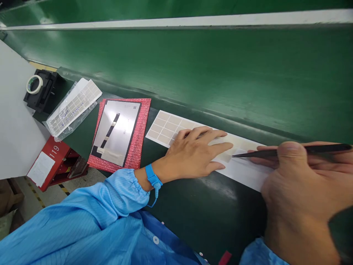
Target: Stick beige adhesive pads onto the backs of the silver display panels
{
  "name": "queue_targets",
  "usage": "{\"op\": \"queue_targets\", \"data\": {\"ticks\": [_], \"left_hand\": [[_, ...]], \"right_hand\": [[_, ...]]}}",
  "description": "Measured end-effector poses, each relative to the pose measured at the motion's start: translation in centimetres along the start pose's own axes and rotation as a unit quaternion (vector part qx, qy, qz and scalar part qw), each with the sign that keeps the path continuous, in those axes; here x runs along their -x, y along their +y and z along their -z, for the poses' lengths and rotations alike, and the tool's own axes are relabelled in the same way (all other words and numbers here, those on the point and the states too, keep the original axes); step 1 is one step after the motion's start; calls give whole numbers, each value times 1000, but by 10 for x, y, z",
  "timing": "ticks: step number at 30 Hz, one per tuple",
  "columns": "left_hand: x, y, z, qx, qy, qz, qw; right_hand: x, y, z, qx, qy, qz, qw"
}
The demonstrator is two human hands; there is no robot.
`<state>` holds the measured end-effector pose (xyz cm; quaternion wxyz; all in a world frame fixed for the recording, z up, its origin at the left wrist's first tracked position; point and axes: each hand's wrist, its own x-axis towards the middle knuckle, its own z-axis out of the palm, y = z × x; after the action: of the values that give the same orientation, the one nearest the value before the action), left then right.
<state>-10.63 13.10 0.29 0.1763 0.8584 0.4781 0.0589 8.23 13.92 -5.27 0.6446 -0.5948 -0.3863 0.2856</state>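
A white sheet of beige rectangular stickers (165,127) lies on the green mat, and its right part is bare white backing. My left hand (193,152) rests flat on this sheet with its fingers spread. Black tweezers (268,152) are gripped between the thumb and fingers of my right hand (306,180). Their tip meets the sheet at the edge of a sticker, just right of my left fingertips. To the left of the sheet, a flat display panel (117,129) with a black flex strip sits on pink bubble wrap (136,147).
More sticker sheets (77,105) in a clear bag lie at the far left. Behind them stands a black fixture (45,88) with a tape roll (34,84) on it. A red bin (49,162) marked 119 is below the table edge. A white rail (176,24) crosses the back.
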Motion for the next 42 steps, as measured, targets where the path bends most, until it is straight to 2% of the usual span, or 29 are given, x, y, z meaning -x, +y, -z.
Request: {"op": "queue_targets", "data": {"ticks": [8, 14, 24, 32, 37, 42], "left_hand": [[-1, -1, -2, -3, 5, -2, 1000], [0, -1, -1, -2, 8, -3, 1000], [0, -1, -2, 4, 16, -3, 1000], [0, -1, -1, 10, 15, -7, 1000], [1, -2, -1, 15, 13, -4, 1000], [1, -3, -2, 23, 20, -6, 1000]], "right_hand": [[5, -11, -3, -24, 5, -15, 1000], [5, -8, -1, 1, -1, 9, 1000], [6, -14, -8, 4, 13, 3, 1000], [9, -18, -9, 37, -5, 0, 999], [13, -24, -11, 15, -12, 32, 999], [10, -26, -12, -34, -8, 15, 999]]}}
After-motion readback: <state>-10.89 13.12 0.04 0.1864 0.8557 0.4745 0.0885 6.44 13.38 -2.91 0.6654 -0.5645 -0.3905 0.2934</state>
